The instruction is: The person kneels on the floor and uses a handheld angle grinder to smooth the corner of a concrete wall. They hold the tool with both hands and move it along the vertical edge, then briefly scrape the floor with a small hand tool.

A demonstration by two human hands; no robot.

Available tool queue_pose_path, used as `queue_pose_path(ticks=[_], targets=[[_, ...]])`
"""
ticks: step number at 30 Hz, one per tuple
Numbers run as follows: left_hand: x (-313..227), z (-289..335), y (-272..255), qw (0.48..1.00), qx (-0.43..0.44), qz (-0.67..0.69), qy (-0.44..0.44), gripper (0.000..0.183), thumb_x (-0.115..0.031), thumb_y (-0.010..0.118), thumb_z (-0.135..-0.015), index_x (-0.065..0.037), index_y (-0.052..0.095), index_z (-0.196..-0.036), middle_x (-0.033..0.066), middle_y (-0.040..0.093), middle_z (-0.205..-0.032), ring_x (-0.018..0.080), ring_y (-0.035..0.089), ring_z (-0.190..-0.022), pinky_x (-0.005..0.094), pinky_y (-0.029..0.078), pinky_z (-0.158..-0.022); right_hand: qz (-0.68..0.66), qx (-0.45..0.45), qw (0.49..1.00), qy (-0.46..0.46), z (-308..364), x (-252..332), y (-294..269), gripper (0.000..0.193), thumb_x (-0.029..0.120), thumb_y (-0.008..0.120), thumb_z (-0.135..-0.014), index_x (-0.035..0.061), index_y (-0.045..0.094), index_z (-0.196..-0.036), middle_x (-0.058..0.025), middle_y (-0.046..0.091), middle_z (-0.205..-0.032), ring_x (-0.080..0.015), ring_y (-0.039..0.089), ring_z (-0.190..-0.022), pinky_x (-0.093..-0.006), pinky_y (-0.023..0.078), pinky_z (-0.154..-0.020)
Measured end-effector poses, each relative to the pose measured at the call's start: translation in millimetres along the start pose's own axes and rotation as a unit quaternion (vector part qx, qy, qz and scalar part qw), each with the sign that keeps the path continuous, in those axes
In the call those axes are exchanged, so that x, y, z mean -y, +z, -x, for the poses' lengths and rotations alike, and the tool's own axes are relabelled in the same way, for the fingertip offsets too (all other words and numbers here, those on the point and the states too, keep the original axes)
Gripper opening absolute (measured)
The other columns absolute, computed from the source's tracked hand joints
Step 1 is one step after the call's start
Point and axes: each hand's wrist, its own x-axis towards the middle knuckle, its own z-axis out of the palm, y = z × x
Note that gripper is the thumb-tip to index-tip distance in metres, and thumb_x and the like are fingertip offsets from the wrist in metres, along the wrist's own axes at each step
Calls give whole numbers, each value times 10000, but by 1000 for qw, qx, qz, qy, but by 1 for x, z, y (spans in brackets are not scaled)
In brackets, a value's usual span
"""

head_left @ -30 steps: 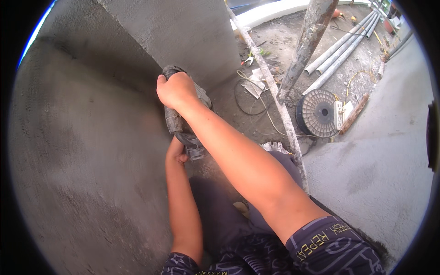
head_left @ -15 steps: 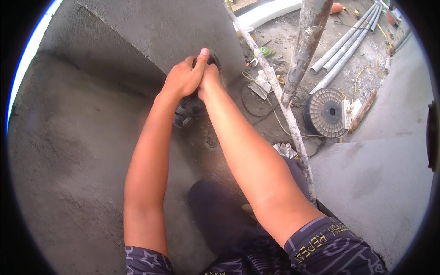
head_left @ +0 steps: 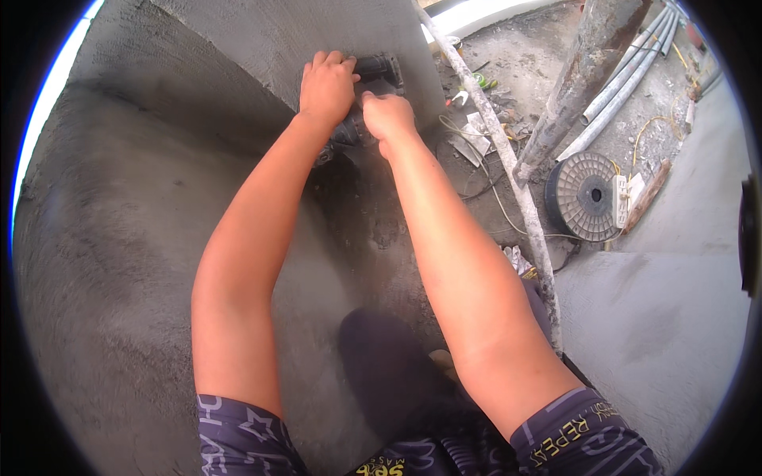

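Note:
A black-and-grey object is at the grey wall face ahead of me. It has a thick bar with a squared corner, and a rounded, ribbed part lies lower down; its exact kind I cannot make out. My left hand is closed over its left side, fingers together at the bar's end. Just right of it and a little lower, my right hand is curled into a grip against the same object. What lies inside its fingers is hidden. Both forearms reach far forward.
Rough grey plastered walls rise at left and ahead. A spattered pole and a thicker post stand close on the right. Beyond are a cable reel, a white power strip, metal pipes and loose cable.
My hands, clasped together before, are now apart. The left has moved up and the right has shifted to the right, uncovering more of the black-and-grey object. The view has shifted slightly.

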Motion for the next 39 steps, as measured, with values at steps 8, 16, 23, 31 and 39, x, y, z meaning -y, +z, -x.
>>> queue_pose_path(ticks=[8, 16, 23, 31, 39], targets=[[25, -5, -8, 996, 75, -48, 14, 302, -231, 694, -951, -125, 743, -1230, 108, 705, -1152, 321, 644, -1160, 465, 548, -963, 5, 40, 996, 75, 3, 6, 1, 469, 299, 651, -979, -146, 687, -1121, -296, 722, -1107, -380, 731, -1015, -447, 564, -791], [34, -17, -23, 989, 142, -20, -23, 300, -231, 742, -904, -150, 781, -1190, 125, 748, -1153, 351, 702, -1061, 451, 564, -946, -12, 7, 997, 76, 12, 17, -5, 402, 291, 684, -956, -99, 724, -1043, -189, 733, -998, -273, 683, -902, -409, 513, -845], [28, 10, -10, 996, 34, -42, 77, 451, -213, 723, -924, -71, 669, -1349, 148, 680, -1308, 352, 619, -1224, 431, 515, -1049, -9, -1, 999, 54, 6, 10, -3, 397, 268, 662, -954, -113, 721, -1048, -210, 740, -1039, -280, 689, -956, -407, 508, -866], [22, 9, -13, 995, 84, -17, 45, 453, -206, 689, -951, -75, 626, -1379, 143, 649, -1344, 362, 587, -1255, 438, 503, -1069, -5, -20, 999, 30, 13, 15, -10, 375, 241, 647, -917, -99, 727, -1053, -223, 744, -1057, -300, 702, -994, -417, 510, -879], [24, 21, -18, 995, 97, -26, 21, 461, -250, 666, -976, -106, 581, -1406, 126, 634, -1335, 348, 560, -1294, 463, 501, -1066, 43, -38, 998, 17, 11, -7, 0, 363, 259, 651, -923, -77, 750, -1017, -236, 749, -1018, -327, 716, -1009, -413, 520, -895]])
